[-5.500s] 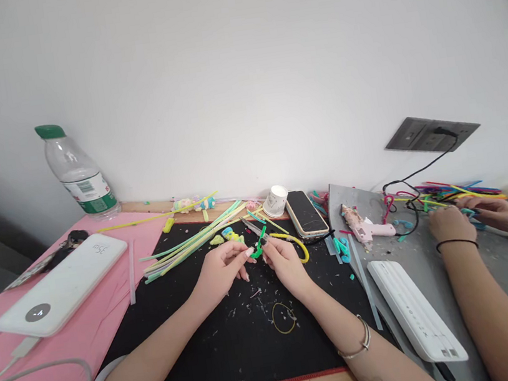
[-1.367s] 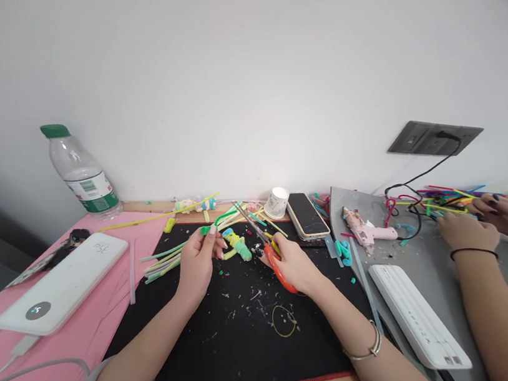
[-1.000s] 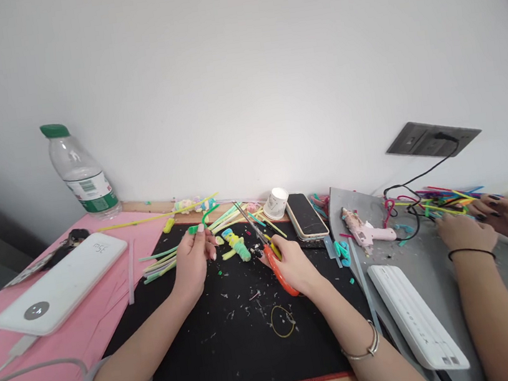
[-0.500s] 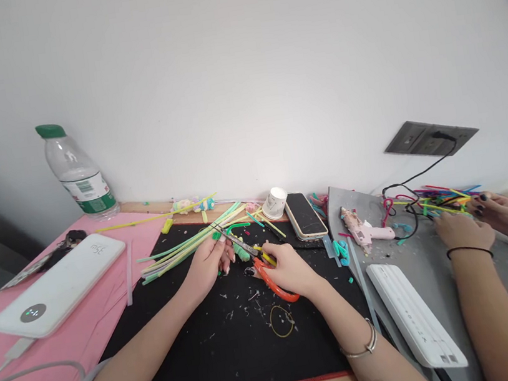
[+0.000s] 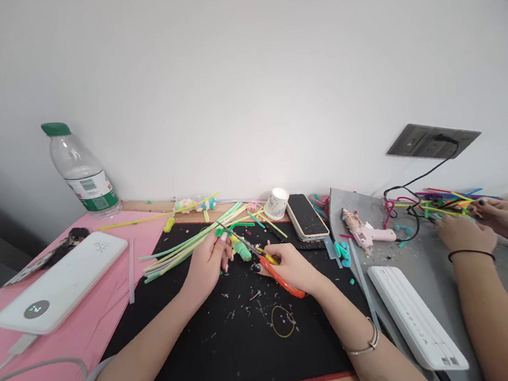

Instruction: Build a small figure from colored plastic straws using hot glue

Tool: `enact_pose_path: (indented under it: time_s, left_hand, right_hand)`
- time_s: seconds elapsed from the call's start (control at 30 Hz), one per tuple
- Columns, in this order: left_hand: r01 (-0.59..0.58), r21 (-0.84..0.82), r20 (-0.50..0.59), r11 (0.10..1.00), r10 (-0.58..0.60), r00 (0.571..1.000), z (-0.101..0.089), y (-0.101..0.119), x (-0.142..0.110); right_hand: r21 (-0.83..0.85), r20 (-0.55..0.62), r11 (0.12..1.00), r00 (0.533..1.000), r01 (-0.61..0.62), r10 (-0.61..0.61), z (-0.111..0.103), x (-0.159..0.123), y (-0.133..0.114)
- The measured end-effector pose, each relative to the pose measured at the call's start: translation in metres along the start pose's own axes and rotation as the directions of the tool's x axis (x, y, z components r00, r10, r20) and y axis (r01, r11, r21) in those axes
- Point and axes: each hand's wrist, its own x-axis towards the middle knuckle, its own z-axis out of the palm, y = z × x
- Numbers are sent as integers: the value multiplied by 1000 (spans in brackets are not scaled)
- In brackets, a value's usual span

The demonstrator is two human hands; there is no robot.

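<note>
My right hand (image 5: 288, 269) is closed on the handles of a pair of scissors (image 5: 281, 275) with orange and yellow grips. Their blades point up and left, to the fingertips of my left hand (image 5: 208, 261). Pinched in that hand is a small green piece of pipe cleaner (image 5: 220, 233), close against the blades; its full shape is hidden by the fingers. Behind both hands lies a bundle of pale green, yellow and white pipe cleaners (image 5: 165, 266). A mint-green fuzzy piece (image 5: 242, 251) rests just beyond the scissors.
On the black mat (image 5: 202, 362) are clippings and a rubber band (image 5: 282, 321). A paper cup (image 5: 277, 205) and phone (image 5: 307, 216) stand behind. To the right are a glue gun (image 5: 368, 231), a white power bank (image 5: 416, 316) and another person's hands (image 5: 466, 235). At left are a bottle (image 5: 86, 176) and a larger power bank (image 5: 62, 284).
The scissors' handles have come closer together and tilted slightly, with my right hand shifting a little. My left hand keeps its pinch. The whole view has moved slightly.
</note>
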Motion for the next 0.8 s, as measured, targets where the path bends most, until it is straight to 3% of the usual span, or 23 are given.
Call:
enact_pose_path:
  time_s: [0.37,0.67,0.8]
  left_hand:
    - [1,9,-65,1000,-1,998,4,2,-4]
    - [-8,27,-39,1000,9,999,5,6,-5]
    - [0,14,-26,1000,0,1000,4,5,-4]
  right_hand:
    - [-9,33,1000,999,-16,16,0,-1,-2]
    - [-13,73,1000,997,-24,24,-2,-5,-10]
    - [-65,32,998,999,-5,7,-1,-4,-6]
